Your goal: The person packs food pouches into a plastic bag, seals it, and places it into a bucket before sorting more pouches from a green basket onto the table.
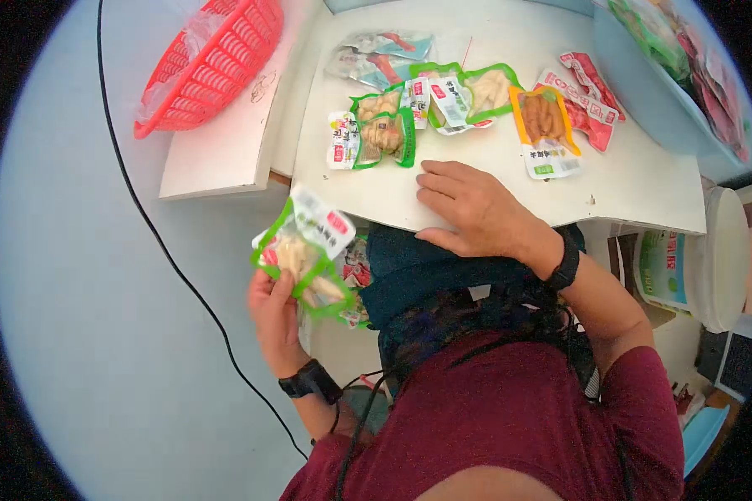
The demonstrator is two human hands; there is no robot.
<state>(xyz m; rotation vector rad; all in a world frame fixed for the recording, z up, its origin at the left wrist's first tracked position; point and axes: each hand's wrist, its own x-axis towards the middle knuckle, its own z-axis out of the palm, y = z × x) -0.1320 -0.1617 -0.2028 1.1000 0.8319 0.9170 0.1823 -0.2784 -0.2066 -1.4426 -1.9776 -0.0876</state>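
Note:
My left hand (277,311) grips green-edged snack packs (305,250) by their lower left side, off the left of the table's front edge. They overlap, and pale pieces show through their clear windows. My right hand (475,209) lies at the table's front edge with its fingers stretched out and nothing in it. Beyond it is a pile of similar green-edged packs (383,138), with another green-edged pack (486,93) behind. To the right lies a yellow-edged pack (545,121) with brown pieces inside, partly over red-and-white packs (589,100).
Silvery-blue packs (384,58) lie at the back of the white table (643,188). A red basket (226,71) stands at the left, and a blue tub (643,92) full of packs at the right. More packs (356,271) show below the table edge. A black cable (167,250) runs down the left.

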